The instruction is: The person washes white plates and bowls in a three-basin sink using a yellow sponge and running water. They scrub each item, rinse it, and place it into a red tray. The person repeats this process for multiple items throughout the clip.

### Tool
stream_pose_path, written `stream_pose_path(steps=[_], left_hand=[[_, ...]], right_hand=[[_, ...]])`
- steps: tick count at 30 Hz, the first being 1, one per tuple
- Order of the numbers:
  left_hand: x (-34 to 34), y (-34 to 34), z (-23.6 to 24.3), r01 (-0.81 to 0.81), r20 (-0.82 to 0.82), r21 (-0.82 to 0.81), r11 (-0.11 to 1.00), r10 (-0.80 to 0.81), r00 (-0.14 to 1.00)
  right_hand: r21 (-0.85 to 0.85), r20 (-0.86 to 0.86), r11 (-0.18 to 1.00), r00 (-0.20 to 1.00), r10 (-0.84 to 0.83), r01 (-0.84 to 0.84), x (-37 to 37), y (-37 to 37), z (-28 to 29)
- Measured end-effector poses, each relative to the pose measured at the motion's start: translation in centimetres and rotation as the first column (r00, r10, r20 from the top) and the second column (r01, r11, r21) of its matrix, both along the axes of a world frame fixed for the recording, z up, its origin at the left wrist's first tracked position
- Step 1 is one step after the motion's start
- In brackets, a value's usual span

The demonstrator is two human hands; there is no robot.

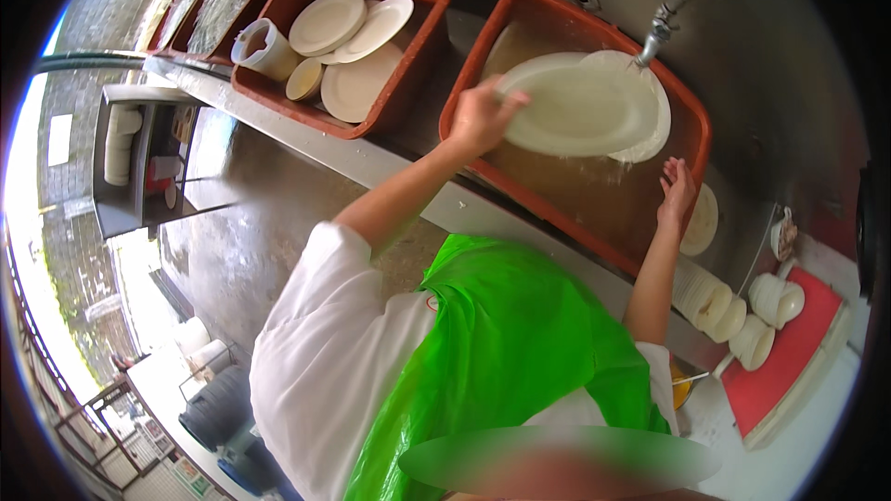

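A large white oval plate (566,107) is tilted above the murky water in an orange-red tub (575,223). Its left end meets my left hand (484,118), closed on the rim, with the thumb a little smeared by motion. Another white plate (657,121) shows behind the oval one, its edge sticking out to the right under the tap (657,32). My right hand (678,190) is over the tub's right side, apart from the plates. Its fingers are spread and nothing is in them.
A second orange-red tub (408,102) at the left holds white plates (357,83), a bowl (304,80) and a white plastic container (267,48). Stacked bowls (707,299) stand at the right, beside a red board (780,362). A steel ledge (371,167) runs along the front.
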State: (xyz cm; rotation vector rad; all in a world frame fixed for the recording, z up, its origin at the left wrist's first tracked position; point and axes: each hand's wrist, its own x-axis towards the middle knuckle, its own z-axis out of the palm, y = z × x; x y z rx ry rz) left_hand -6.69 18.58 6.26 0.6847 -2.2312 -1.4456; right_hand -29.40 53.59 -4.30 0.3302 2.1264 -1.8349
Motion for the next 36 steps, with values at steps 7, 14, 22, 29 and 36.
stream_pose_path(steps=[7,14,22,29,36], left_hand=[[5.2,-15.6,-5.4,-0.584,-0.056,0.664,0.468,0.809,0.585],[-2.0,-16.8,-4.4,-0.405,-0.011,0.678,0.614,0.559,0.829],[-10.9,8.1,-10.8,0.731,-0.126,-0.12,0.672,-0.74,0.66],[-16.1,6.2,-14.3,0.444,0.279,-0.472,0.762,-0.349,0.895],[-13.7,9.7,-13.8,0.579,0.341,-0.332,0.745,-0.478,0.809]], right_hand=[[-0.581,0.516,0.789,0.84,0.169,0.198,-1.6,-4.3,-4.8],[-0.661,0.428,0.73,0.887,0.172,0.177,-0.2,-9.2,-5.4],[-0.808,0.381,0.588,0.737,0.559,-0.029,3.9,-8.5,-1.6],[-0.761,0.28,0.646,0.865,0.416,-0.064,2.8,-2.6,-1.3],[-0.705,0.202,0.703,0.925,0.323,-0.092,1.7,-5.0,-1.0]])
